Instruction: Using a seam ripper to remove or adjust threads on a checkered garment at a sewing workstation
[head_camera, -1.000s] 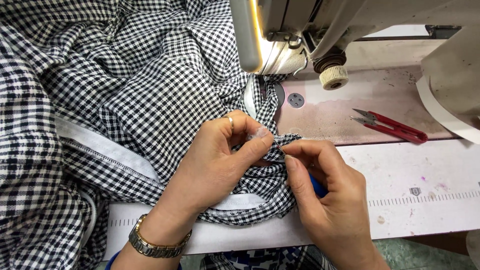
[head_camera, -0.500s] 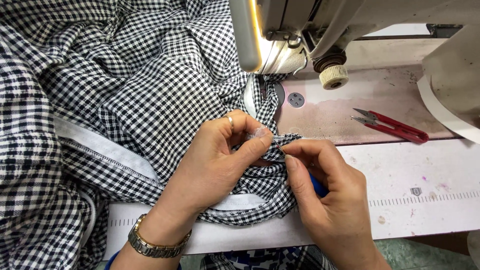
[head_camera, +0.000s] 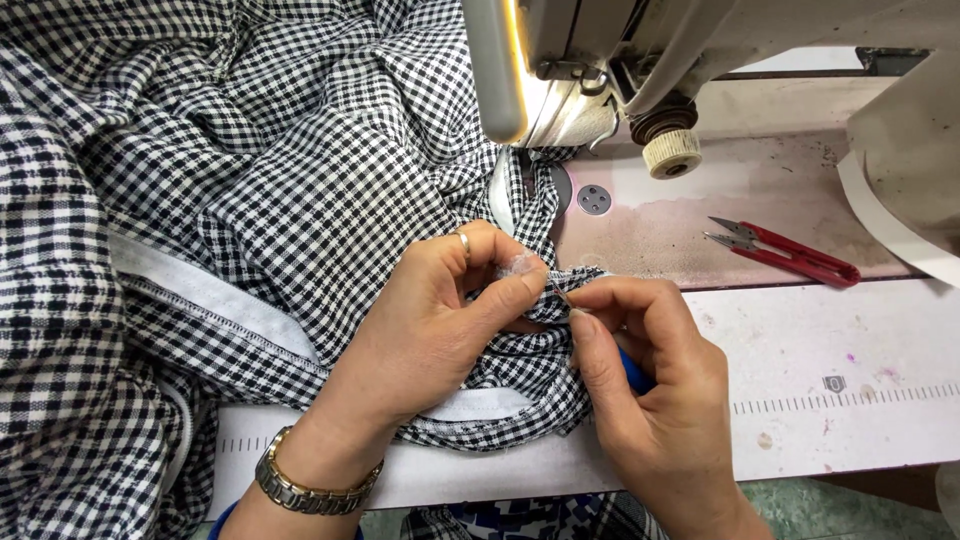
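Checked black-and-white fabric (head_camera: 300, 180) is still pinched by the left hand (head_camera: 440, 320) while a small blue-handled tool (head_camera: 632, 372) is gripped unmoved in the right hand (head_camera: 650, 390), so the seam picking is judged unfinished.

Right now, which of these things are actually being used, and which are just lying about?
In use:
- checked fabric, pinched by the left hand
- small blue-handled tool in the right hand, its metal tip at the fabric

Lying about:
- red thread snips on the sewing machine bed
- white strip at the right
- sewing table
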